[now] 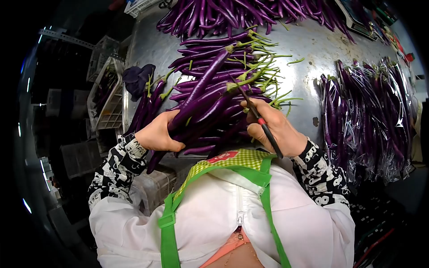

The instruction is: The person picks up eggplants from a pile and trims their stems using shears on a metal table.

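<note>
My left hand (159, 132) is closed round the lower ends of long purple eggplants (207, 79), at least two of them, slanting up and to the right. In my right hand (279, 129) is a pair of scissors (267, 132) with dark handles and a red band. Their narrow blades point up and left, close by the green stem end of one held eggplant. Beneath both hands lies a heap of eggplants (201, 42), most with stems toward the right. How many my left fingers grip is hidden.
The metal table (308, 49) carries a larger eggplant pile (214, 15) at the back and plastic-wrapped eggplants (366, 116) at right. A scale (356, 20) stands far right. A dark cloth (138, 80) lies left, near a white crate (107, 96) beside the table.
</note>
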{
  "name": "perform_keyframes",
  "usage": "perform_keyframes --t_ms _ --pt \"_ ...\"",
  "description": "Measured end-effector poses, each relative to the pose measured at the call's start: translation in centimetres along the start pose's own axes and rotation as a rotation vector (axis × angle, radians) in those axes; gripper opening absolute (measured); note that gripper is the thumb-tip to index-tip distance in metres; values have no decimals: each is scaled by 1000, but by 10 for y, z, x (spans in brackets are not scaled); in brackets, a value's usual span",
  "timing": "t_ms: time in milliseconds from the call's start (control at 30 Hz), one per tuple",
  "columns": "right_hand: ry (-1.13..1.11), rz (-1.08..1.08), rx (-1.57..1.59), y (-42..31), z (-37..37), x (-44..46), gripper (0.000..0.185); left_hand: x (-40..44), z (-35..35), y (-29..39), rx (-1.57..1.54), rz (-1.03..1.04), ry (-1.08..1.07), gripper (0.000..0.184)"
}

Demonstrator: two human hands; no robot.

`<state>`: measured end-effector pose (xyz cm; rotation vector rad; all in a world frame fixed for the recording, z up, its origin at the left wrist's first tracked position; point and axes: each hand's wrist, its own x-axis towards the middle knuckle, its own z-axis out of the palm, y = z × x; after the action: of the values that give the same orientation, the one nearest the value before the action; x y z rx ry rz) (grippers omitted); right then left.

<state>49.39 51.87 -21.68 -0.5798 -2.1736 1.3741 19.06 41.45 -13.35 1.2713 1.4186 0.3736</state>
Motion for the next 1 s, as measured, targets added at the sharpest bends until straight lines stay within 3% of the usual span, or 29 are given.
perform_keyframes --t_ms 267,533,600,633,700,767,867,933,967,1000 --pt "28 49 44 5 4 0 44 0 1 -8 171 106 137 63" --pt "104 79 59 14 13 -6 40 0 -1 -6 255 60 139 59" --pt "257 100 -152 38 7 -15 39 1 -3 -2 245 66 135 60" --pt "297 23 -520 62 -2 -24 35 0 -1 4 131 39 99 64" --pt "538 405 -471 94 -10 -37 32 -1 -5 18 -1 -9 23 75" --pt "390 604 -861 134 -26 -63 37 0 -5 23 -58 38 68 71" --pt "102 654 -1277 149 -48 -90 38 2 -5 32 -138 90 156 74" --pt "69 703 -1185 128 -55 -85 39 9 -8 26 -432 81 211 83" --pt "3 745 -1268 107 -57 -75 40 14 -15 32 -540 -19 167 88" --pt "59 601 -1121 113 -56 -65 45 23 -18 32 -586 10 189 75"
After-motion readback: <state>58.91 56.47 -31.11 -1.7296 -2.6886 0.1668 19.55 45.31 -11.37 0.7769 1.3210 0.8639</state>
